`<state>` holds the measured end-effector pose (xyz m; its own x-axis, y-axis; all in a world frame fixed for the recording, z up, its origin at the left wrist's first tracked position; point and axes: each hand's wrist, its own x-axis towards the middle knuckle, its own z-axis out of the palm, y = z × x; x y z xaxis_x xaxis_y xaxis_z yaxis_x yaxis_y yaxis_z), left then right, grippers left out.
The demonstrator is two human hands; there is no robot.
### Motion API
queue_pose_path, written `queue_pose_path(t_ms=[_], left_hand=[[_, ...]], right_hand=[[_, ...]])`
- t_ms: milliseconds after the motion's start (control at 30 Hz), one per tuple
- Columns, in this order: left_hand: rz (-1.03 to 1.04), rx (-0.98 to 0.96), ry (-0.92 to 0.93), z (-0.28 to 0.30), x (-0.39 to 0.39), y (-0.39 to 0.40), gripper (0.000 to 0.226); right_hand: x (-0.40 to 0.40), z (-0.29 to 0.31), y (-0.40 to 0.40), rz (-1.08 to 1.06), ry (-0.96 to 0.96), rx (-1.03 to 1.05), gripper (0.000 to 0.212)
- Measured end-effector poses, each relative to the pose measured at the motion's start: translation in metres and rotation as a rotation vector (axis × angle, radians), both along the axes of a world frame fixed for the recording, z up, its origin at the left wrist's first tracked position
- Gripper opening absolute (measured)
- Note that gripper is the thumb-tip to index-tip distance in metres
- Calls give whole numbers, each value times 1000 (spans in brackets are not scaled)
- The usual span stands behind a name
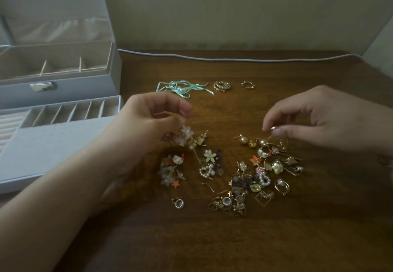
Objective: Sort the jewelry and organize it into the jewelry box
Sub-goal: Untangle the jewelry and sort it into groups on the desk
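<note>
Dark wood counter [212,239]. On it: white jewelry box [63,93] at left w/ drawer out, jewelry pile [234,171] mid, mint ribbon [180,86], gold rings [222,85] & small ear cuff [248,84] behind, grey cable [234,59] along back edge.

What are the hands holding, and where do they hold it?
The right hand pinches a small gold ring by its rim. The left hand pinches a flower earring at its top.

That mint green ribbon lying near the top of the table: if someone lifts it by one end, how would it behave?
The mint green ribbon would probably droop limply, since it lies in loose, tangled loops. It looks thin, so likely very light. A small bead-like piece seems caught among the loops and might come along.
</note>
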<state>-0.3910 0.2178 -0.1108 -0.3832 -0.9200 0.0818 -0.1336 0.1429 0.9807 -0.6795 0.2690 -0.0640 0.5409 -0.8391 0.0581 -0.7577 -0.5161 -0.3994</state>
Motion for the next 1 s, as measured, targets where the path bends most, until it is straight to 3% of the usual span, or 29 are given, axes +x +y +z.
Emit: queue_pose_path(t_ms=[133, 267, 367, 467, 700, 833, 933, 1000], left_hand=[[22, -3, 52, 4, 1, -1, 25], [54, -50, 65, 7, 6, -3, 15], [78, -81, 5, 7, 9, -6, 24], [59, -79, -65, 6, 10, -7, 31], [-40, 47, -105, 11, 13, -7, 33], [-67, 149, -48, 14, 18, -7, 18], [-159, 139, 112, 16, 23, -8, 43], [-266, 185, 323, 17, 20, -4, 50]], right_hand=[[-10, 3, 1, -40, -72, 14, 22], [-10, -7, -4, -22, 94, 98, 12], [-7, -11, -6, -29, 152, 161, 13], [-3, -10, -4, -18, 146, 115, 30], [17, -11, 0, 21, 97, -11, 34], [25, -12, 3, 29, 105, -88, 30], [37, -11, 7, -5, 4, -203, 25], [52, -15, 11, -69, -199, -214, 26]])
